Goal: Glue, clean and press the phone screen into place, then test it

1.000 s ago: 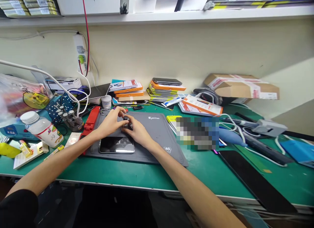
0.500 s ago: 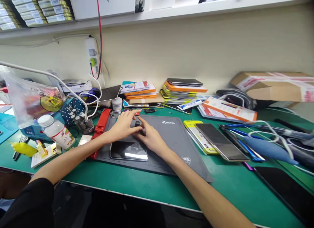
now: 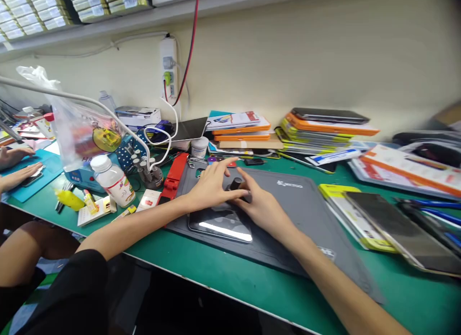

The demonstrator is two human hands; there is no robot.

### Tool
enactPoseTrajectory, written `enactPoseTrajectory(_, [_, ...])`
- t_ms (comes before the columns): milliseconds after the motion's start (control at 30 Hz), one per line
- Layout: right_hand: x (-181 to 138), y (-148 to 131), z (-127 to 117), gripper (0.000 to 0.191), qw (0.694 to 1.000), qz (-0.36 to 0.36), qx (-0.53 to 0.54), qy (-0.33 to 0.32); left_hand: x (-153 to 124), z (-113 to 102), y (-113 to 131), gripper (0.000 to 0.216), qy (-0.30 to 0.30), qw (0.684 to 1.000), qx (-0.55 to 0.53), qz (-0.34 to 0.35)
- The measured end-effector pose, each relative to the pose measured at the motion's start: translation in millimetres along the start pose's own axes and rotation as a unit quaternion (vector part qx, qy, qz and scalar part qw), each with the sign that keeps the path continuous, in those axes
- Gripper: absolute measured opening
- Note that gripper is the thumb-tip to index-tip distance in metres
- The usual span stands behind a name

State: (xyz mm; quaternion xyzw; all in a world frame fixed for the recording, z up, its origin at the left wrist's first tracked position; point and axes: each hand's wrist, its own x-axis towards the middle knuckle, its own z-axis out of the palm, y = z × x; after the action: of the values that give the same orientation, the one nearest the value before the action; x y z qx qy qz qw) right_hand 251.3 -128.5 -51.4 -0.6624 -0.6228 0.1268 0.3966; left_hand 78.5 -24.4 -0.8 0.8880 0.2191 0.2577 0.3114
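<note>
A phone (image 3: 219, 223) lies glossy side up on the grey work mat (image 3: 288, 229), a bright light strip reflected in it. Just above its far edge is a small black-capped thing (image 3: 236, 183); its lower part is hidden by fingers. My right hand (image 3: 264, 208) is closed around this thing from the right, with the index finger stretched out past it. From the left comes my left hand (image 3: 212, 184), its fingers extended and spread and its thumb reaching across to the black-capped thing. Whether that thumb presses on it I cannot tell.
Left of the mat are a red holder (image 3: 175, 174), a screwdriver stand (image 3: 151, 175) and a white-capped bottle (image 3: 114, 181). Boxed packs (image 3: 324, 133) are stacked behind. A larger phone (image 3: 403, 229) lies on the right. Another person's hand (image 3: 23, 176) rests at far left.
The view has swung to the left, so the bench appears shifted right and another person's hands are now visible. My hands keep nearly the same pose around the black-capped thing.
</note>
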Motion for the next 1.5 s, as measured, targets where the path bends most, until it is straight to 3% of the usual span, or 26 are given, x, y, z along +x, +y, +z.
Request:
enactPoseTrajectory(133, [-1.5,3.6,0.3,0.084,1.000,0.011,-0.008,0.016,0.8,-3.2,0.9,0.064,-0.019,0.999,-0.048,0.004])
enactPoseTrajectory(333, [-5.1,-3.8,-4.0,0.089,0.999,0.040,-0.022,0.000,-1.6,-3.7,6.3,0.060,-0.029,0.998,-0.057,-0.001])
enactPoseTrajectory(533, [-3.9,-11.1,-6.6,0.085,0.998,0.064,-0.026,-0.005,2.6,-3.1,-2.3,0.051,-0.093,0.980,-0.169,0.044])
enactPoseTrajectory(733, [-0.6,-18.7,-12.1,0.089,0.999,0.053,0.005,-0.007,12.8,0.7,-10.4,0.051,-0.035,0.983,-0.181,0.026])
enactPoseTrajectory(1067, [1.6,-8.0,-8.0,0.080,0.998,0.044,0.033,0.010,15.2,-4.9,-12.5,0.053,-0.043,0.979,-0.197,0.028])
enactPoseTrajectory(1167, [7.6,3.1,-8.8,0.066,0.998,0.044,0.025,0.036,15.6,-5.4,-12.9,0.059,-0.038,0.988,-0.149,0.025])
enactPoseTrajectory(1233, [14.0,18.2,-17.6,0.060,0.995,0.058,0.000,0.078,15.5,-5.5,-13.3,0.051,-0.015,0.994,-0.112,0.008])
enactPoseTrajectory(1367, [28.9,57.0,-53.0,0.046,0.977,0.107,-0.058,0.177,14.3,-6.3,-15.2,0.036,0.012,0.997,-0.076,-0.011])
enactPoseTrajectory(1500, [47.6,87.4,-78.7,0.040,0.965,0.141,-0.108,0.193,9.2,-9.5,-15.4,0.028,-0.010,0.998,-0.059,-0.008])
